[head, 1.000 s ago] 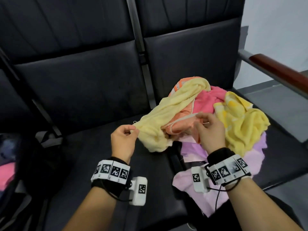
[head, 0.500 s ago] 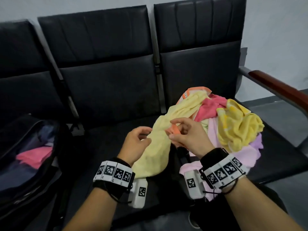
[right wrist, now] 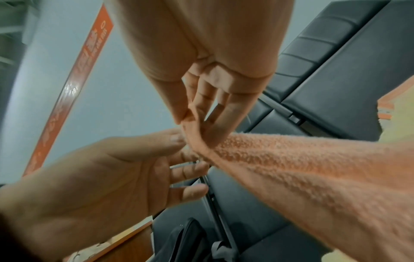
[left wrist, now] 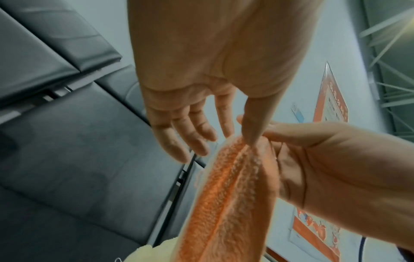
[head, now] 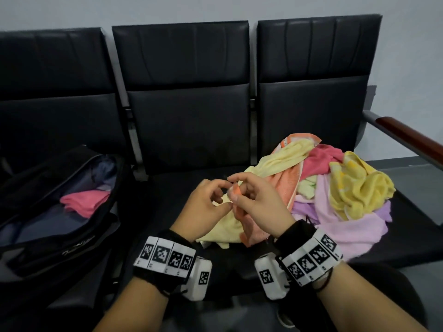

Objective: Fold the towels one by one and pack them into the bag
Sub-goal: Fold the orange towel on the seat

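An orange towel [head: 284,188] trails from the heap of towels [head: 347,226] on the right seat toward the middle seat. My right hand [head: 236,189] pinches its corner between thumb and forefinger, seen close in the right wrist view [right wrist: 192,127]. My left hand [head: 227,196] meets it there, with thumb and forefinger on the same corner [left wrist: 238,139] and the other fingers loosely spread. The orange towel [left wrist: 228,203] hangs down from both hands. A pale yellow towel [head: 282,159] lies under and beside it. The open black bag [head: 79,245] stands on the left seat with a folded pink towel [head: 84,202] inside.
The heap also holds a bright yellow towel [head: 359,188], a red-pink one [head: 321,159] and lilac ones. A wooden armrest [head: 407,133] bounds the right seat. The black middle seat [head: 182,188] lies between the bag and the heap.
My left hand has let go of the pale yellow towel and come to the orange corner. My right hand has drawn that corner left over the middle seat. The bag has come into view.
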`<state>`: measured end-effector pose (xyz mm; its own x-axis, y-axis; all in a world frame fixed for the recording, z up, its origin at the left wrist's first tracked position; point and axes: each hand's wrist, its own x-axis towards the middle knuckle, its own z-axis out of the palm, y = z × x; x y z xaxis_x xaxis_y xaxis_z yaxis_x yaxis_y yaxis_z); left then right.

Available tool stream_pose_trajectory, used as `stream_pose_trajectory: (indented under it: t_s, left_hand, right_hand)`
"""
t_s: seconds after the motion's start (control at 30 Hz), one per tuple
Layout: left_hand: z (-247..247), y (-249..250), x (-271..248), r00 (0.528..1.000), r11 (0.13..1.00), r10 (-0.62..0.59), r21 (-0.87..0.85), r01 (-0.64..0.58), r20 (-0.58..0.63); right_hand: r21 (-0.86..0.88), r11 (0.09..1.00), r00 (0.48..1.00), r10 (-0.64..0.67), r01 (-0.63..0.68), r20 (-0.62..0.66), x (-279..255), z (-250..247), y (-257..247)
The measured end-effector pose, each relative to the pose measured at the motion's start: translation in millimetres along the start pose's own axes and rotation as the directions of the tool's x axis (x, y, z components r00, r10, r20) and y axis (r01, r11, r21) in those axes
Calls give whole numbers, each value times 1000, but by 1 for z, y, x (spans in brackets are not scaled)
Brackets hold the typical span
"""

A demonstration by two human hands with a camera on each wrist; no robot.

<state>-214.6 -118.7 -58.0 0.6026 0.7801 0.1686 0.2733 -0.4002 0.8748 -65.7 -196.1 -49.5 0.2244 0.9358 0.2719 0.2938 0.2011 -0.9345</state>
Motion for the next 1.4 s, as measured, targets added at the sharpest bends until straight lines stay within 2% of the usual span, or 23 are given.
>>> stream_pose_trajectory:
  t_s: [0.1, 0.17, 0.33, 0.5, 0.63, 0.8, 0.87, 1.03, 1.17, 1.2, 1.27, 1.33, 1.4]
  left_hand:
    - [-17, -2, -18, 998, 991, -23, -132, 30, 58]
    - [-24, -5, -27, 997, 987, -16, -158, 29, 82]
    - [-30, -18, -37, 999, 994, -33, -105, 28, -44]
    - [-23, -25, -40, 996, 989, -41, -146, 29, -78]
    - [-15, -27, -41, 989, 939, -148, -316, 137, -8]
    - [-6, -29, -38, 986, 915, -161, -370, 162, 35]
    - [-4, -29, -36, 987, 905, -152, -395, 156, 40]
    - [-5, -31, -34, 990, 885, -115, -443, 141, 85]
    - [-6, -27, -32, 993, 922, -110, -370, 117, 41]
    - [-7, -25, -31, 994, 933, -106, -343, 106, 19]
    - [-12, -20, -31, 997, 951, -80, -301, 73, -11]
    - [-20, -13, -31, 1000, 965, -24, -262, 20, -12]
    - [-28, -7, -32, 999, 972, 34, -232, -29, 17]
  right_hand:
    - [-17, 1000, 1000, -16, 16, -9, -4, 20, -2]
    - [-38, 999, 1000, -14, 15, 26, -5, 31, -4]
    - [-146, 986, 988, -62, 82, 141, -7, 52, -7]
    - [-255, 953, 961, -92, 161, 262, -15, 61, -6]
    - [-176, 982, 957, -9, 63, 291, -18, 52, -4]
    - [-281, 957, 965, 10, 66, 262, -17, 46, 3]
    - [-230, 973, 968, 39, 20, 246, -16, 45, 5]
    - [37, 989, 969, 134, -145, 206, -10, 36, 10]
    - [173, 956, 964, 211, -239, 164, -5, 30, 19]
    - [147, 961, 968, 219, -236, 125, -3, 27, 22]
    - [-18, 986, 984, 164, -163, 66, 0, 19, 23]
    - [-186, 982, 989, 60, -33, 139, 2, 14, 20]
    - [-219, 974, 969, -1, 57, 248, 3, 12, 14]
